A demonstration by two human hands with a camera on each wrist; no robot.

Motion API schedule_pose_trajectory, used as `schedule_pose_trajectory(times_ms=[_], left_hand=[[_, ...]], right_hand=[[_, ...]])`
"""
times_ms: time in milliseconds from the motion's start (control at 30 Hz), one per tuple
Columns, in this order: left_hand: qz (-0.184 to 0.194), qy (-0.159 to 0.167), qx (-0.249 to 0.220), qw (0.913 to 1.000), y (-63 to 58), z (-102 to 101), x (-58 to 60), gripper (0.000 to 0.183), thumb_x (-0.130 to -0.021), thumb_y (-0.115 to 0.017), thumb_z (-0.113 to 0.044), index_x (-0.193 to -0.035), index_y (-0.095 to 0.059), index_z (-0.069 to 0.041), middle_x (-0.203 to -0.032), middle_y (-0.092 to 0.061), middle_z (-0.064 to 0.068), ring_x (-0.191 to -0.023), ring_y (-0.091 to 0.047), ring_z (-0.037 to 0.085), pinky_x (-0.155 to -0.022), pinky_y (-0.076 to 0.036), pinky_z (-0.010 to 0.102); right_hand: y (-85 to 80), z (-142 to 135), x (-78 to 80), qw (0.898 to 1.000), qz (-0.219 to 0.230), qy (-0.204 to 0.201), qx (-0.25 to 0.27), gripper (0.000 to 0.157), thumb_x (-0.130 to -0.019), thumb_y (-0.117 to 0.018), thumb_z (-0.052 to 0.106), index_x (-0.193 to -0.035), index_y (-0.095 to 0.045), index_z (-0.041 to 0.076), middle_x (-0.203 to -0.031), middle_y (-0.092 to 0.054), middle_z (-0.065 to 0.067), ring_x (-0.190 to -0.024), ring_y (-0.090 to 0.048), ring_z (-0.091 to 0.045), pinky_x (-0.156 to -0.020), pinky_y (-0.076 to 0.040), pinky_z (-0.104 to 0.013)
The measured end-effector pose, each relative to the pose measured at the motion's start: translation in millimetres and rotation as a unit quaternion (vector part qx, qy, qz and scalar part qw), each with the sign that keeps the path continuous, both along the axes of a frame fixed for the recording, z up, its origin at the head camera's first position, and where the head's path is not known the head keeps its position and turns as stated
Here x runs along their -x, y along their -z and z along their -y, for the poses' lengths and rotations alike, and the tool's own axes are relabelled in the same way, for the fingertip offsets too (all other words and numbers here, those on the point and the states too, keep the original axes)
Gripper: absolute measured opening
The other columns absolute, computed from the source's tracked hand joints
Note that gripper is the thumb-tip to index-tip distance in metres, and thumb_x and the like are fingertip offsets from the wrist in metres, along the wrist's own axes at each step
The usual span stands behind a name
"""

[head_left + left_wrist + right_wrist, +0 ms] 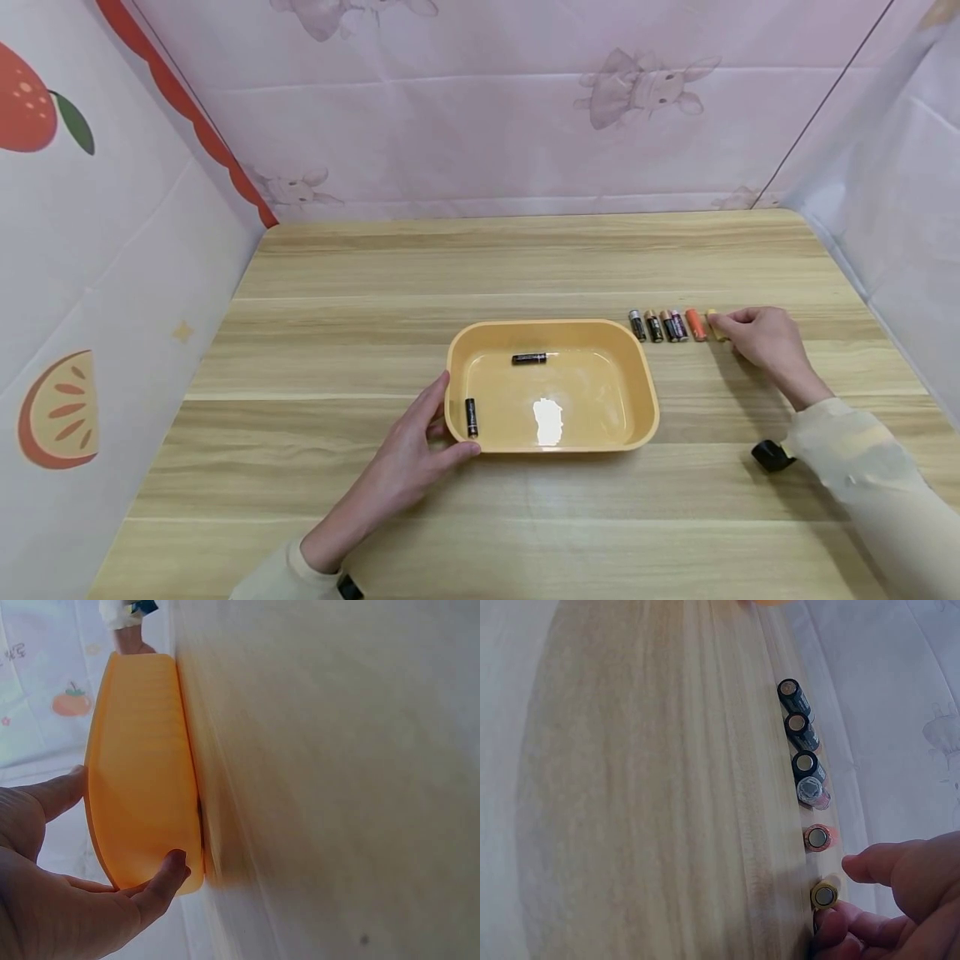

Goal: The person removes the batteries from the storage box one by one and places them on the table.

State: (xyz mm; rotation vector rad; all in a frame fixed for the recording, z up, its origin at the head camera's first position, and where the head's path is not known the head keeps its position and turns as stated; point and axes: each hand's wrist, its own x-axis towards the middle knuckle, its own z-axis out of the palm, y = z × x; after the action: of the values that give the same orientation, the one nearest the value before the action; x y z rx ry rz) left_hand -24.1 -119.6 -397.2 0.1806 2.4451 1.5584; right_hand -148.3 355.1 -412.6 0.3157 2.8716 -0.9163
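My left hand (412,454) grips the left end of a yellow plastic basin (645,400), its thumb at the near corner of the rim. In the left wrist view its fingers (161,889) press the basin's outer wall. Inside the basin lie two black batteries, one near the far wall (529,359) and another by the left wall (471,417). At the right, my right hand (768,342) is at a yellow battery (824,895). Fingertips touch one side of it, while another digit stands apart above. Beside it lies an orange battery (696,325).
Left of the orange battery, a purple-and-silver battery (678,326) and several dark batteries (654,327) lie side by side on the wood-grain table (450,267). Printed cloth walls (487,142) stand behind the table and along its sides.
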Motion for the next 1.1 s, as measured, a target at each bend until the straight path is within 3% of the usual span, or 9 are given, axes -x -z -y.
schedule_pose_trajectory(times_ms=[267, 733, 1100], left_hand=[[-0.002, 0.002, 0.004, 1.0000, 0.1, 0.2, 0.4, 0.101, -0.085, -0.086, -0.008, -0.165, -0.024, -0.010, -0.159, -0.040, 0.017, -0.117, -0.065, 0.026, -0.097, -0.056, 0.034], [-0.001, 0.003, 0.000, 1.0000, -0.2, -0.2, 0.8, 0.102, -0.085, -0.086, -0.008, -0.165, -0.023, -0.009, -0.158, -0.041, 0.017, -0.116, -0.066, 0.027, -0.096, -0.056, 0.036], [0.002, 0.002, 0.001, 1.0000, -0.2, -0.1, 0.6, 0.102, -0.085, -0.086, -0.008, -0.165, -0.023, -0.008, -0.159, -0.040, 0.017, -0.115, -0.066, 0.026, -0.096, -0.057, 0.035]], right_hand=[[0.2, -2.4, 0.1, 1.000, 0.008, 0.006, 0.012, 0.065, -0.104, -0.054, 0.052, -0.113, -0.072, -0.009, -0.062, -0.066, 0.002, -0.061, -0.054, -0.016, -0.056, -0.041, -0.031], [1.8, -4.7, 0.3, 1.000, 0.007, 0.017, 0.022, 0.064, -0.104, -0.052, 0.057, -0.090, -0.075, -0.001, -0.061, -0.065, 0.001, -0.059, -0.052, -0.015, -0.054, -0.039, -0.032], [1.6, -6.5, -0.6, 1.000, 0.011, 0.024, 0.017, 0.066, -0.105, -0.049, 0.056, -0.095, -0.073, -0.004, -0.061, -0.064, 0.001, -0.058, -0.051, -0.015, -0.053, -0.038, -0.031]])
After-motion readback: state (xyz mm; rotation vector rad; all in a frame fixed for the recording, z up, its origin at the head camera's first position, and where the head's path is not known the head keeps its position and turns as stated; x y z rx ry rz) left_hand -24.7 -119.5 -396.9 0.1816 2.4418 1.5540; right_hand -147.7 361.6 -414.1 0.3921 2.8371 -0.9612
